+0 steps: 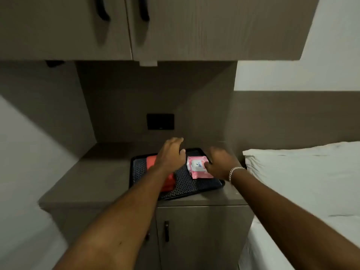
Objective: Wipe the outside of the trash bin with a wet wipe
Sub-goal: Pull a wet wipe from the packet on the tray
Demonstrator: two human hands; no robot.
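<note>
A pink pack of wet wipes (197,167) with a white label lies on a black patterned tray (187,185) on top of a low cabinet. My right hand (221,162) rests against the pack's right edge, fingers curled at it; whether it grips the pack is unclear. My left hand (171,154) hovers over the tray just left of the pack, fingers spread and empty. A red-orange item (169,182) lies on the tray, partly hidden under my left forearm. No trash bin is in view.
The cabinet top (87,182) extends left of the tray, with doors and a black handle (166,230) below. Overhead cupboards (136,26) hang close above. A black wall socket plate (160,121) sits behind. A bed with a white pillow (302,172) is on the right.
</note>
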